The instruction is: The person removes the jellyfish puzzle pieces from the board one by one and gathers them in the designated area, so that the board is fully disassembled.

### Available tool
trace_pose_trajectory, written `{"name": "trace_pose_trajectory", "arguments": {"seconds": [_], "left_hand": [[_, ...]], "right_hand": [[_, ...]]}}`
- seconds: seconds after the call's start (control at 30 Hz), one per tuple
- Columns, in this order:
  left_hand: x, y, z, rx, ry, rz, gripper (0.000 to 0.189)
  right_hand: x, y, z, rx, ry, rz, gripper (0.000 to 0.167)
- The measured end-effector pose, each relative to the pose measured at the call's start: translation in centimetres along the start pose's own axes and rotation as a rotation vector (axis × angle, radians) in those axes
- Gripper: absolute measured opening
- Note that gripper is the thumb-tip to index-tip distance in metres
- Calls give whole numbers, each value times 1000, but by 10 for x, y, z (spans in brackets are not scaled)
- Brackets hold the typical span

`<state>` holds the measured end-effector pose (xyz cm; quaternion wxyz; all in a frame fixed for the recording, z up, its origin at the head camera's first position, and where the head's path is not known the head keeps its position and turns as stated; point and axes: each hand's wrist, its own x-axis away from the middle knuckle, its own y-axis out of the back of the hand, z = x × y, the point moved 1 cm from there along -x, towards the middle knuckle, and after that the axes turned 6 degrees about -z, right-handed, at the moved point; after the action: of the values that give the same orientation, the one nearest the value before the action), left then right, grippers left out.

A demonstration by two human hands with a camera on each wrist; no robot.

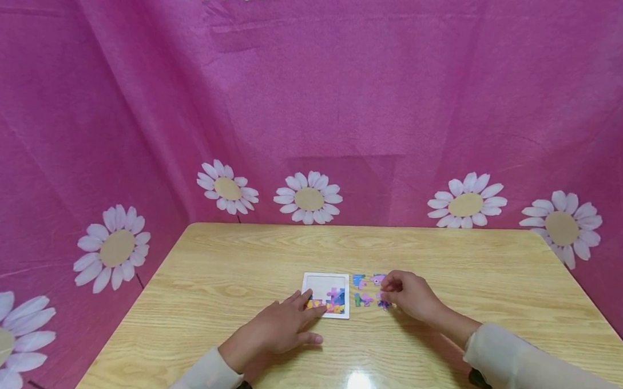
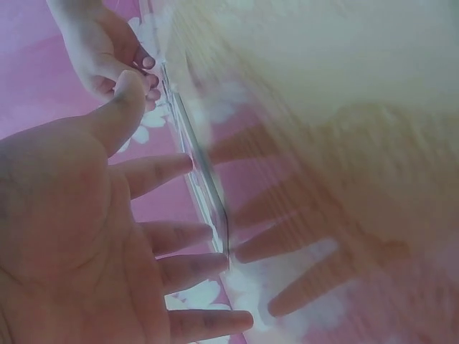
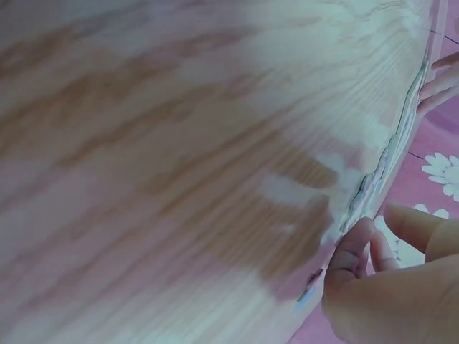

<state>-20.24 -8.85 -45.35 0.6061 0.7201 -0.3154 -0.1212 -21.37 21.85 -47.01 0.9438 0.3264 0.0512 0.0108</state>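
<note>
A square white-framed jigsaw tray (image 1: 326, 273) lies on the table, with colourful pieces fitted along its lower part and right side. My left hand (image 1: 282, 326) lies over its left and lower edge, fingers straight and spread. The left wrist view shows that palm (image 2: 72, 236) and the fingertips at the tray's edge. Loose puzzle pieces lie right of the tray, among them a blue-and-pink piece (image 1: 359, 281) and a green-and-pink piece (image 1: 364, 299). My right hand (image 1: 413, 297) has bent fingers at a dark purple piece (image 1: 384, 305); whether they pinch anything is hidden.
The wood-grain table (image 1: 252, 254) reaches back to a magenta cloth (image 1: 339, 102) printed with white daisies. Cloth also hangs at the left side. A bright reflection shows near the table's front.
</note>
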Motion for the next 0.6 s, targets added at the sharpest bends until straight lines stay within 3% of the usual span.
{"name": "trace_pose_trajectory", "arguments": {"seconds": [0.37,0.6], "left_hand": [[-3,0,-9,-20,-68,-33,72],[-8,-5,-13,-63,-80,-44,76]], "right_hand": [[-8,-15,18,-8,53,17,13],[-13,-28,27,-36,74,31,14]]}}
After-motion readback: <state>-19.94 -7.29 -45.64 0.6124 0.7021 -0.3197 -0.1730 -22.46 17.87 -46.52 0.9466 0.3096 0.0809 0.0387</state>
